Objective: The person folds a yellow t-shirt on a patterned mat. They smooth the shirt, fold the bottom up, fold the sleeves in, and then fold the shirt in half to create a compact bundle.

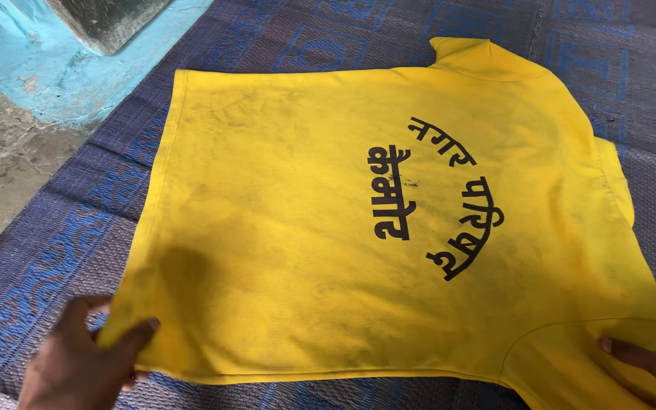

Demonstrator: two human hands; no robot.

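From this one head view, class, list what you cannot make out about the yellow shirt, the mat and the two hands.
- Right hand: cut off by the right and bottom edges; only fingers show on the sleeve.
- Left hand: wrist cut off by the bottom edge; fingertips under the hem are hidden.
- Yellow shirt: its underside is hidden, lying face down on the mat.
- Blue patterned mat: the shirt covers its middle.

Blue patterned mat (47, 243), turquoise ledge (62, 83)

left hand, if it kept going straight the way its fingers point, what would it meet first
The left hand already grips the corner of the yellow shirt; going on up and right, it would probably just slide further over the shirt.
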